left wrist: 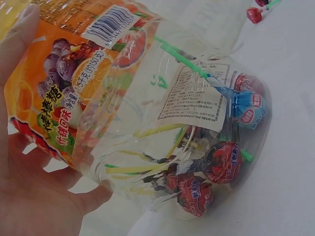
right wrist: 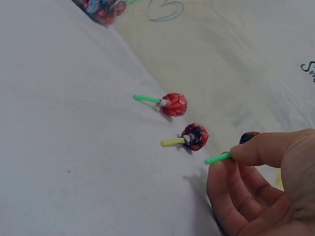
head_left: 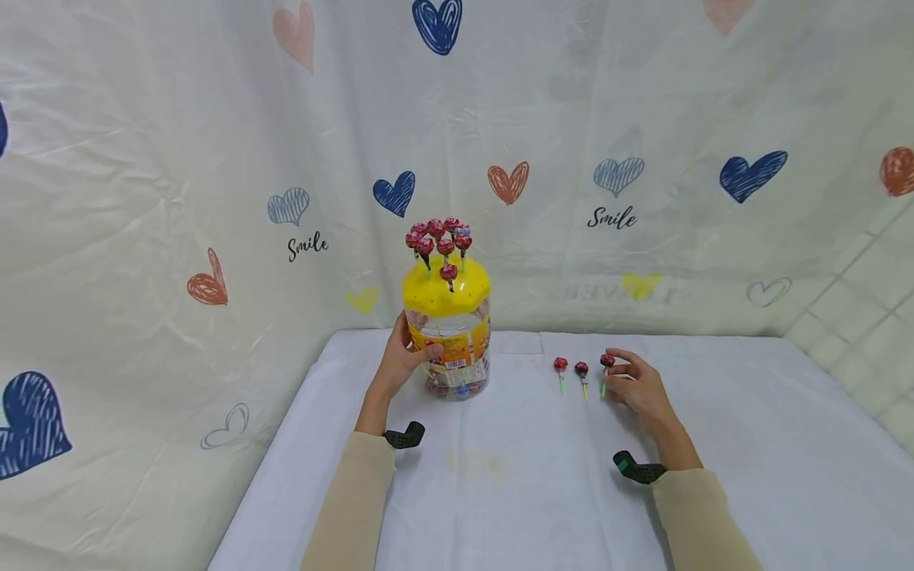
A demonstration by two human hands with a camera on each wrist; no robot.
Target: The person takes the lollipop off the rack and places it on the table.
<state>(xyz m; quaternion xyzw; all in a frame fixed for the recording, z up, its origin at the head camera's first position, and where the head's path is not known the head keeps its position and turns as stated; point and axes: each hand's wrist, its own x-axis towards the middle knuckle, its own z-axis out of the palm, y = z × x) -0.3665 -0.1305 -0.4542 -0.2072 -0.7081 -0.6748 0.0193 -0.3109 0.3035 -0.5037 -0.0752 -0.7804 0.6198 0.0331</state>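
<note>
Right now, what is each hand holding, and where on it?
The left hand holds the candy jar by its side wall. The right hand pinches the rightmost lollipop by its green stick, near the head.

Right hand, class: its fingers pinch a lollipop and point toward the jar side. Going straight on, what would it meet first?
Probably the yellow-stick lollipop, next along from the right hand and its green-stick lollipop; depth is uncertain.
</note>
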